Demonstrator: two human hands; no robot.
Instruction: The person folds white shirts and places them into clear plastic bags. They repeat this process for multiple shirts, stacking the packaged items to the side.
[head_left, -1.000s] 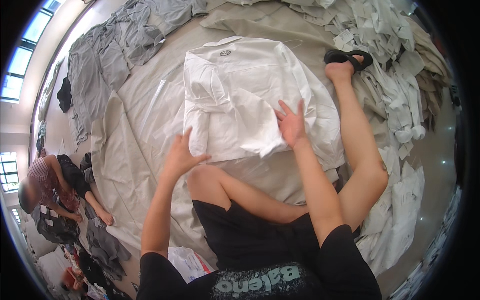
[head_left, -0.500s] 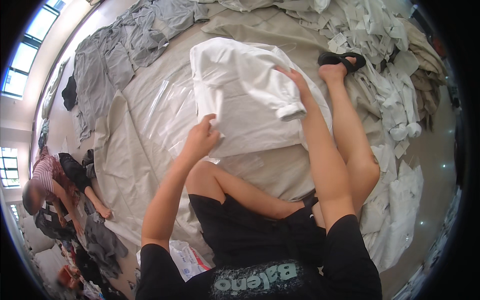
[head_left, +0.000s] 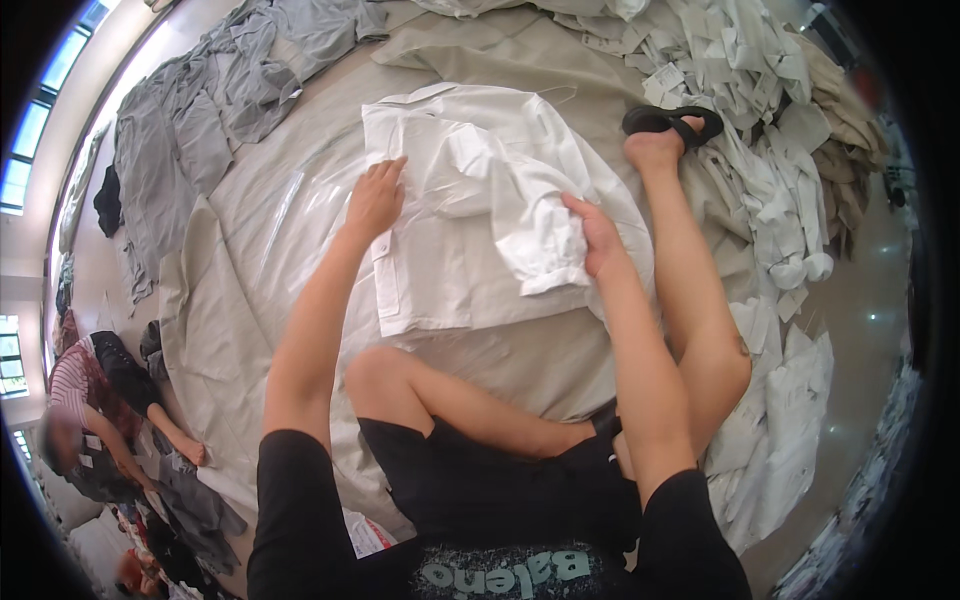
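A white shirt (head_left: 450,270) lies spread on a beige sheet (head_left: 250,260) in front of me. My left hand (head_left: 375,200) rests flat on the shirt's left edge, fingers apart. A folded-over sleeve (head_left: 530,225) of the shirt crosses its front, and my right hand (head_left: 597,235) grips this sleeve near the cuff. My bare legs stretch out below and to the right of the shirt, the right foot in a black sandal (head_left: 672,122).
Grey garments (head_left: 190,130) lie at the upper left. Heaps of white and beige shirts (head_left: 780,170) fill the right side. More white shirts (head_left: 790,420) lie by my right thigh. Another person (head_left: 90,420) sits at the lower left among dark clothes.
My left hand slid up along the shirt's left edge. My right hand drew the sleeve across the shirt's front and down toward me.
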